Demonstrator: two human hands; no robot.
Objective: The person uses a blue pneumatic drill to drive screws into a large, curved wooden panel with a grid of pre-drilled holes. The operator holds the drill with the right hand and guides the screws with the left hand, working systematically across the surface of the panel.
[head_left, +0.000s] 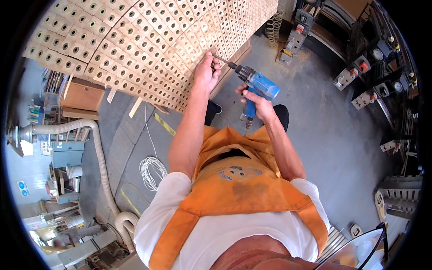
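My right hand (257, 102) is wrapped round the handle of a blue pistol-shaped power drill (264, 85) with a dark front end. A hose fitting (249, 122) shows at the base of its handle. From the drill a long thin bit (222, 59) points up and left to the edge of a big stack of pale wooden blocks (148, 40). Rows of round holes, many with dark metal-looking rims, cover the blocks. By the bit's tip, my left hand (208, 75) has its fingers curled against the stack. Small dark pieces seem to lie in them, too small to name.
Wooden strips (135, 108) jut out under the stack. A coil of white cable (152, 172) lies on the grey floor at left, near a ribbed duct hose (101, 162). Machines with control boxes (345, 78) line the right side. A coiled air hose (272, 31) hangs behind.
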